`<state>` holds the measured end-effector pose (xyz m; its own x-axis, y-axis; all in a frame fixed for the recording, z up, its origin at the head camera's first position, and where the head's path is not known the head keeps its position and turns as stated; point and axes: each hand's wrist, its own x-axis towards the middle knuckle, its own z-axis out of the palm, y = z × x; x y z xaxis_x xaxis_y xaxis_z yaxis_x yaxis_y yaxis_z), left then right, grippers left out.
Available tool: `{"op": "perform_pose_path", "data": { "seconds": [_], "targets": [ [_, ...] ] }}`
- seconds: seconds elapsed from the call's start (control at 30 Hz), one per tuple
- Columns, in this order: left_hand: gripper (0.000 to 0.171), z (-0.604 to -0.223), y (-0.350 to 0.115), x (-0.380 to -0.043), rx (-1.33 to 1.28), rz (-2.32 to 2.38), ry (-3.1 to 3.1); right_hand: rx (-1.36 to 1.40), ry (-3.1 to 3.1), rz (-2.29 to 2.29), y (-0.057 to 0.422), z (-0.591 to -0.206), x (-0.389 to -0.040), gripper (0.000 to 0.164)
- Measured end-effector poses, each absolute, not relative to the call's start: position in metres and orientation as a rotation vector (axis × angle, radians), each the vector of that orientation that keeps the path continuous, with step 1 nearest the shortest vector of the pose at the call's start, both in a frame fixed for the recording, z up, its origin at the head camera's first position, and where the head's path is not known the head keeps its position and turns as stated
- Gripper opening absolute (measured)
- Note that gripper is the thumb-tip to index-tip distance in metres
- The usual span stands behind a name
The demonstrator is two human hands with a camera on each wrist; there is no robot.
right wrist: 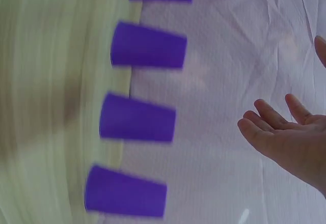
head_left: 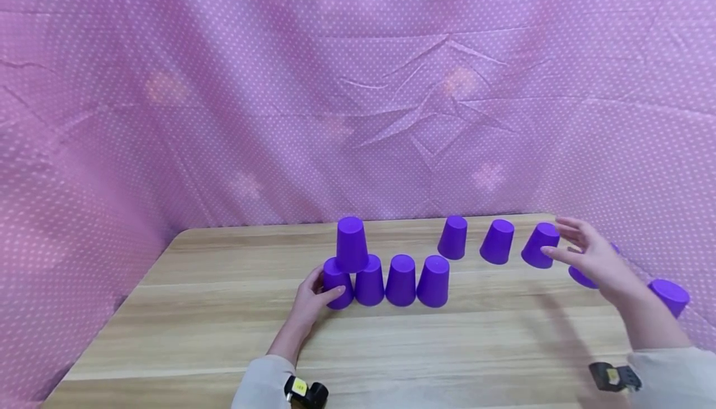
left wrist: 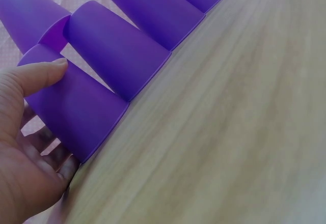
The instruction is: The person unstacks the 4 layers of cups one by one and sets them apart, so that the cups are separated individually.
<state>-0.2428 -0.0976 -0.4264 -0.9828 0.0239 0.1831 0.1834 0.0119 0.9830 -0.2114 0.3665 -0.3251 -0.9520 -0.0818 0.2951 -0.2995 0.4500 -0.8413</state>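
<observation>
At the left end of a front row of upside-down purple cups, my left hand (head_left: 307, 302) holds the end cup (head_left: 339, 280), thumb on its near side and fingers behind. Another cup (head_left: 351, 246) stands upside down on top, bridging the end cup and its neighbour (head_left: 370, 283). Two more cups, a third (head_left: 401, 283) and a fourth (head_left: 434, 284), continue the row. My right hand (head_left: 596, 261) is raised over the right side with fingers spread; the right wrist view shows nothing in it. Behind its thumb tip in the head view stands a cup (head_left: 539, 244).
Farther back on the wooden table (head_left: 224, 309) stand separate upside-down cups, among them one (head_left: 452, 239) and another (head_left: 496, 242). At far right, a cup (head_left: 582, 277) is partly hidden by my right hand, and another (head_left: 670, 296) by the forearm. Pink dotted cloth (head_left: 358, 98) hangs behind.
</observation>
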Motion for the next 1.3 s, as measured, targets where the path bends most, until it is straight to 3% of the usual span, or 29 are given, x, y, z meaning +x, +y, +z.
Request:
{"op": "perform_pose_path", "data": {
  "seconds": [0.33, 0.93, 1.3],
  "targets": [
    [0.061, -0.427, -0.098, -0.243, -0.230, -2.108, -2.160, 0.397, -2.510, 1.646, 0.290, -0.324, -0.219, 0.068],
    [0.062, -0.428, -0.099, -0.245, -0.198, -2.080, -2.188, 0.517, -2.499, 1.832, 0.208, -0.343, -0.245, 0.061],
    [0.062, -0.428, -0.100, -0.244, -0.233, -2.090, -2.182, 0.651, -2.554, 1.768, 0.163, -0.328, -0.254, 0.066]
  ]
}}
